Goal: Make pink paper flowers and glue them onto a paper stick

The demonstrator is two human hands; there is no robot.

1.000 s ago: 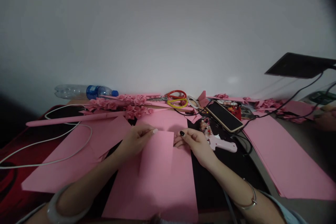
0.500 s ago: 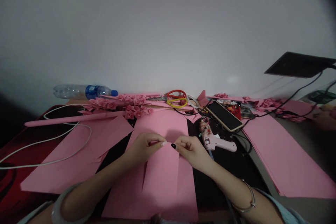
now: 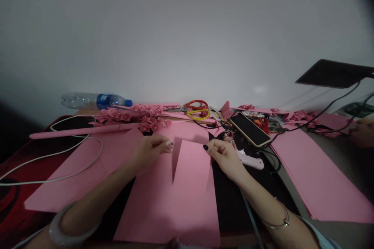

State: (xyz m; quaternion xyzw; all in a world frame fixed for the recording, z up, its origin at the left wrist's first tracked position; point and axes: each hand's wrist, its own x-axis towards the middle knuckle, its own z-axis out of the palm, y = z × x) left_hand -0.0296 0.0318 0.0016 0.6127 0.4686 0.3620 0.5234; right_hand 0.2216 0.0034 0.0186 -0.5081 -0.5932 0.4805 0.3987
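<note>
Paper: pink sheet (image 3: pixel 175 202) lies flat at the near middle of the table (image 3: pixel 17 218), running up from the near edge; a long strip (image 3: pixel 191 163) split from its far part stands raised a little, with a dark wedge-shaped gap on the strip's left side.
Right hand: right hand (image 3: pixel 224 155) pinches the far right corner of the strip between thumb and forefinger, dark-painted nail on top; a thin bangle sits on that wrist.
Left hand: left hand (image 3: pixel 149 149) rests with narrowed fingers on the sheet's far left part, just left of the gap; whether it grips the paper I cannot tell. A pale bangle circles that forearm near the table's near edge.
Glue gun: pink-and-white glue gun (image 3: pixel 248 160) lies just beyond the right hand, partly hidden by it.
Phone: dark phone (image 3: pixel 249 128) lies face up, right of centre toward the far edge, cables around it.
Scissors: red and yellow scissors (image 3: pixel 196 109) rest at the far edge, middle.
Flowers: folded pink paper flowers (image 3: pixel 137 116) pile along the far edge, left of the scissors.
Bottle: clear bottle (image 3: pixel 93 101) with blue label lies on its side at the far left.
Cable: white cable (image 3: pixel 58 155) loops over the left side.
Stack: more pink sheets (image 3: pixel 315 179) lie along the right edge.
</note>
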